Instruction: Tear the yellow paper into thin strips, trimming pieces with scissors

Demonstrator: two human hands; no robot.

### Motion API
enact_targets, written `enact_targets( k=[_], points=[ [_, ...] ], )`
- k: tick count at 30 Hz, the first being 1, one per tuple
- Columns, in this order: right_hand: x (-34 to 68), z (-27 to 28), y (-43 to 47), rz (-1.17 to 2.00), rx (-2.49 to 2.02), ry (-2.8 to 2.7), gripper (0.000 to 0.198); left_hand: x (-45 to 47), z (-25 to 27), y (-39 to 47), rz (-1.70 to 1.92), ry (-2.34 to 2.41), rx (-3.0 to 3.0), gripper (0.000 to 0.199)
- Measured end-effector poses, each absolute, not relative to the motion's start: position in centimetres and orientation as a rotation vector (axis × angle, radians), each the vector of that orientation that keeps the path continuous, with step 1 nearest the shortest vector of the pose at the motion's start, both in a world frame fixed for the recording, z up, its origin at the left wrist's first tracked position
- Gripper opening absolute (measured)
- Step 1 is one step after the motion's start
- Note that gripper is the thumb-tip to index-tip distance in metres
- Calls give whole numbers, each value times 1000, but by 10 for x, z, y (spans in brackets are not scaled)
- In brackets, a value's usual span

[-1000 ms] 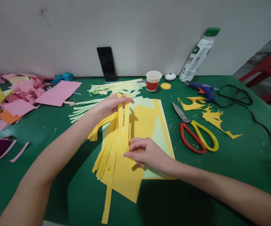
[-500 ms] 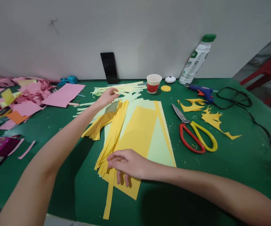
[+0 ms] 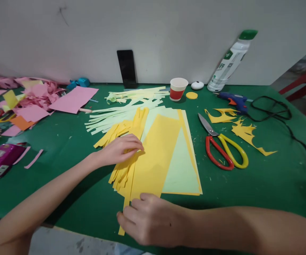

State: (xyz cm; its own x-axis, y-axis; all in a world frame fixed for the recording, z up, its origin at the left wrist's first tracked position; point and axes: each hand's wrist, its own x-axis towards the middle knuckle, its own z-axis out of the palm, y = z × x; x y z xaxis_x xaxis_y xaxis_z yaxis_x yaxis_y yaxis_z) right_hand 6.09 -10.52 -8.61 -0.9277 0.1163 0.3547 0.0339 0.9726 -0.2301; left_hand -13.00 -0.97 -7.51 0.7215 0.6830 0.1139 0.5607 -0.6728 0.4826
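Note:
My left hand (image 3: 122,148) rests over a bundle of yellow paper strips (image 3: 121,179), its fingers stretched out toward the right. Nearer the table's front edge, my right hand (image 3: 153,219) has its fingers curled on the lower part of a long yellow paper strip (image 3: 121,230), covering part of it. Beside the bundle lies a yellow paper sheet (image 3: 153,156), slanted on top of pale green paper (image 3: 179,170). Fringed pale green strips (image 3: 102,118) spread out behind my left hand.
Scissors (image 3: 213,134) with red and yellow handles lie at right, near yellow scraps (image 3: 245,132) and a glue gun (image 3: 232,100). A paper cup (image 3: 178,90), phone (image 3: 127,69) and bottle (image 3: 230,63) stand at the back. Pink paper (image 3: 73,100) and a purple device (image 3: 3,159) lie left.
My left hand has come back from the pale green strips to the yellow bundle. My right hand has moved toward the front edge and curled its fingers at the long strip.

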Motion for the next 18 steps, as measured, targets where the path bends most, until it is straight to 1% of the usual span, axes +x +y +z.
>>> enact_targets(
  k=[2,10,13,18],
  points=[
    [57,-91,-115,180,-65,-2667,20,-132,-79,-10,393,926,2507,27],
    [58,-98,-135,143,17,-2772,13,-136,-87,-12,437,916,2468,23],
    [58,-102,-141,202,-35,-2780,13,-138,-90,-11,449,923,2445,23],
    [58,-97,-142,434,-10,-2840,16,-139,-87,-10,465,923,2370,23]
  ],
)
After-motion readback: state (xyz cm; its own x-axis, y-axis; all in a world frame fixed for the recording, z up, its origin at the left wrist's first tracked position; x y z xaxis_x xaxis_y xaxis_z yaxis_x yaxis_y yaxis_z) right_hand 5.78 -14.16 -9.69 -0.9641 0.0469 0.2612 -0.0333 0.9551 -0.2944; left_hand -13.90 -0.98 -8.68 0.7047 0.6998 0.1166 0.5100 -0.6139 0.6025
